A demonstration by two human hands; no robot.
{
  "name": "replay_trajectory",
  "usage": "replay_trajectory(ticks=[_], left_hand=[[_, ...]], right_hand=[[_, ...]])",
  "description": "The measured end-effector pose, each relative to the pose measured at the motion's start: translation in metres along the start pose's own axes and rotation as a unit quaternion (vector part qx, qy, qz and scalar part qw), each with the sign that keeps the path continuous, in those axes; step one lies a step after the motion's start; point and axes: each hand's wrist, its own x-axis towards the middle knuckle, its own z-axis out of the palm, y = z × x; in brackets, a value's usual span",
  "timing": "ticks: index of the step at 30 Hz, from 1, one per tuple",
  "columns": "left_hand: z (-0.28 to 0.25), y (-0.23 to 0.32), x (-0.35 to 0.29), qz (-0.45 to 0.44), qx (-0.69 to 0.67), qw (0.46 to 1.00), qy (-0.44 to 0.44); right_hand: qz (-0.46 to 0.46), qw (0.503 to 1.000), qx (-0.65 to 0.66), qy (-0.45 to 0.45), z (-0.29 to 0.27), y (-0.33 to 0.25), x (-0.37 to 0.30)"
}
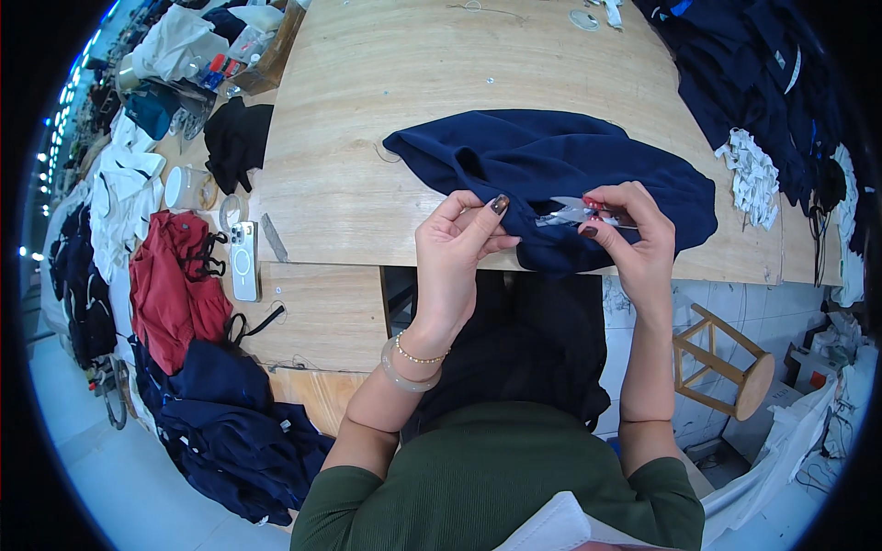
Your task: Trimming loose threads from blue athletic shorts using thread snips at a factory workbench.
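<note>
A navy blue garment [551,147] lies bunched at the near edge of the wooden table, part of it hanging over the edge. My left hand [457,243] pinches its edge between thumb and fingers. In my right hand [640,237] are thread snips [569,213] with red on the grips, their silvery blades pointing left. These blades lie against the garment, just right of my left fingertips. A small white patch, perhaps a label, shows beneath them, and its details are too small to make out.
On the left sit a phone [244,262], a red garment [175,285], a clear tub [186,187] and dark navy clothes [230,432]. Navy garments [753,92] and white scraps [751,174] cover the right side. Below the table's right end, a wooden stool [726,363] lies tipped.
</note>
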Motion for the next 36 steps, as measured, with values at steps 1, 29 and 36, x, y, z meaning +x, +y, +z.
replay_trajectory(ticks=[1,29,36], left_hand=[[0.001,0.001,0.000,0.000,-0.001,1.000,0.000],[0.000,0.002,-0.001,0.001,-0.013,1.000,-0.014],[0.001,0.005,-0.003,-0.038,-0.042,0.998,-0.010]], right_hand=[[-0.035,0.999,-0.040,-0.007,-0.001,-0.002,0.001],[-0.059,0.997,-0.014,0.056,0.010,-0.004,0.000],[-0.110,0.990,-0.080,0.027,0.016,-0.005,-0.004]])
